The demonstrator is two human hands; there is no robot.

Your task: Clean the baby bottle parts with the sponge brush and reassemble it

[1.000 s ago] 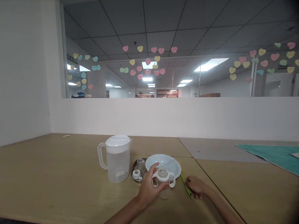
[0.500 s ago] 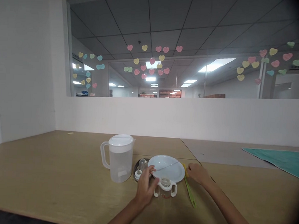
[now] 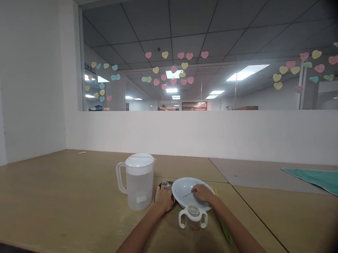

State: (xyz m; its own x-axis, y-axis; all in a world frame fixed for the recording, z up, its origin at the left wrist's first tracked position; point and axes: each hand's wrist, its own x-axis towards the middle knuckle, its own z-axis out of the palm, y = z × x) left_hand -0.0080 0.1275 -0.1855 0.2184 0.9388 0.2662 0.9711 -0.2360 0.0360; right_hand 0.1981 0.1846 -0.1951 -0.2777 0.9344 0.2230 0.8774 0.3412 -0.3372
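Observation:
My left hand (image 3: 164,198) reaches over a small metal dish (image 3: 161,186) between the pitcher and the plate. Its fingers curl down into the dish, hiding what they touch. A clear dome-shaped piece (image 3: 167,185) shows just beyond the knuckles. My right hand (image 3: 202,193) rests on the white plate (image 3: 182,185), fingers pinched at the end of a thin rod (image 3: 187,195) lying across it. A clear two-handled cup (image 3: 193,217) stands upright on the table in front of the plate, between my forearms, with neither hand on it.
A translucent lidded pitcher (image 3: 135,180) stands left of the dish. A green stick-like tool (image 3: 226,232) lies under my right forearm. A teal cloth (image 3: 320,179) covers the far right of the wooden table (image 3: 53,195). A low white wall backs the table.
My left hand let go of the two-handled cup and went forward to the metal dish. My right hand left the green tool and moved left onto the plate.

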